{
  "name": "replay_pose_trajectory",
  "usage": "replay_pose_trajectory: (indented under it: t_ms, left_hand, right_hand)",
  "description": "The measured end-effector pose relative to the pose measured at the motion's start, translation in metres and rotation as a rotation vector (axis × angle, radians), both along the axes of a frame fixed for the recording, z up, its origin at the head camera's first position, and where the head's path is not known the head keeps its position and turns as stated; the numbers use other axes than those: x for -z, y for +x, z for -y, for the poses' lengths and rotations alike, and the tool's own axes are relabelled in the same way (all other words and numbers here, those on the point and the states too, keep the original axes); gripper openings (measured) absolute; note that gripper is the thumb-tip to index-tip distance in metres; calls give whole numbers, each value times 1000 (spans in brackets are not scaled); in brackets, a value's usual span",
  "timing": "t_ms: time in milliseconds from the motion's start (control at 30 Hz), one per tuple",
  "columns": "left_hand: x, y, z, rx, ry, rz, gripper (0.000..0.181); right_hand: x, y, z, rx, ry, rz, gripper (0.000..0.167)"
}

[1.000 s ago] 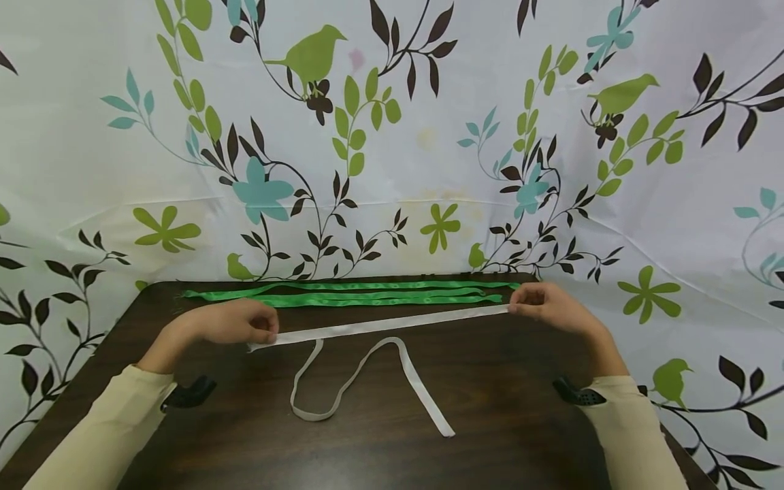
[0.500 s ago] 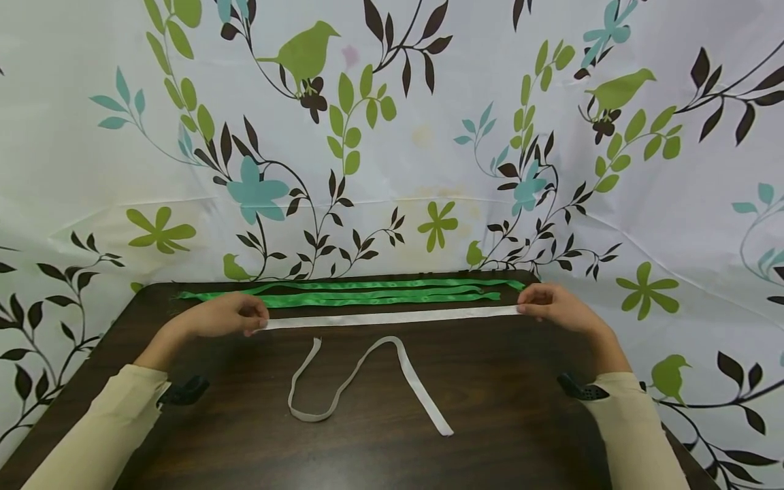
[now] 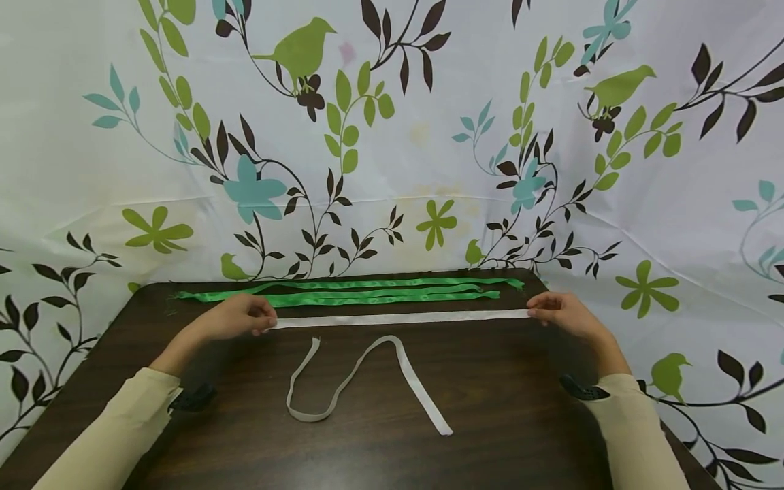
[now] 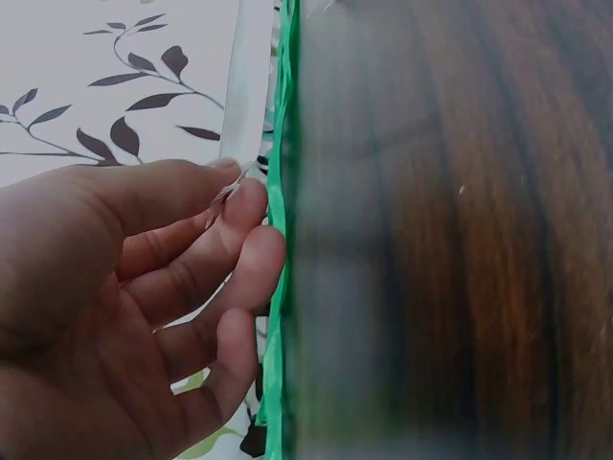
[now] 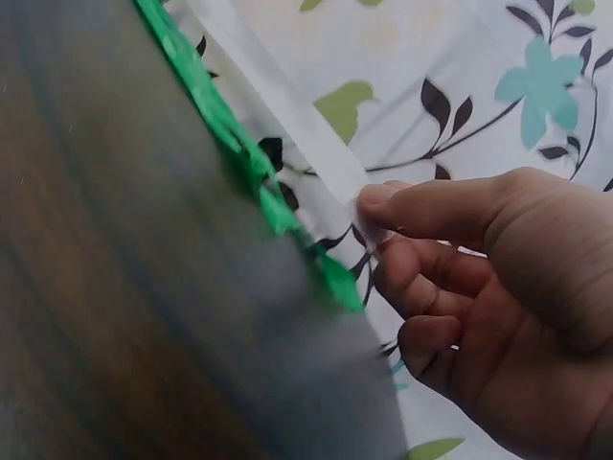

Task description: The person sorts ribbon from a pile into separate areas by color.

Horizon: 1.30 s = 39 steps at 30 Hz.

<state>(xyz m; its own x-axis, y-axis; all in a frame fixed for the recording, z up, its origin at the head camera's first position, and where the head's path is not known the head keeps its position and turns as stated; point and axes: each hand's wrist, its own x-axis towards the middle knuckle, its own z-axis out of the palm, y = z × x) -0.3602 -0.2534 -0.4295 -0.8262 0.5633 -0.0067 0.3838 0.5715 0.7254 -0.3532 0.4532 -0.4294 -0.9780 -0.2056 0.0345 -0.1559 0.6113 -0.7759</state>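
Note:
A white ribbon point(image 3: 401, 318) is stretched nearly level between both hands, just in front of the green ribbons point(image 3: 380, 295). Its left end is pinched between thumb and fingertips of my left hand point(image 3: 235, 318); the left wrist view shows the grip of that hand point(image 4: 163, 278) and a frayed tip of ribbon. At the other end my right hand point(image 3: 566, 316) pinches the ribbon, as the right wrist view also shows with the hand point(image 5: 479, 278) and the white strip point(image 5: 287, 105). A second white ribbon point(image 3: 343, 388) lies in loose curves on the table, nearer the front.
The dark wooden table point(image 3: 490, 408) ends at the back against a white cloth point(image 3: 392, 136) printed with leaves, birds and flowers. Several green ribbons lie lengthwise along the table's back edge. Black straps point(image 3: 194, 397) with devices sit at both wrists.
The held white ribbon has gone from slanting to nearly level, its left end rising off the loose ribbon. My right hand has shifted slightly right.

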Motion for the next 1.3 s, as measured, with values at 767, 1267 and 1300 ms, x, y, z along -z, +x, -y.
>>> replay_pose_trajectory:
  t_ms: [767,1267,1300]
  left_hand:
    - [7,-16,-34,26,8,1,15]
    - [20,-17,-83,25,-37,-37,5]
    - [21,-15,-85,24,-46,-49,5]
  right_hand:
    - [30,-1,-22,298,58,-105,30]
    - [36,-17,-56,210,191,-128,16]
    - [37,-18,-55,208,188,-140,15]
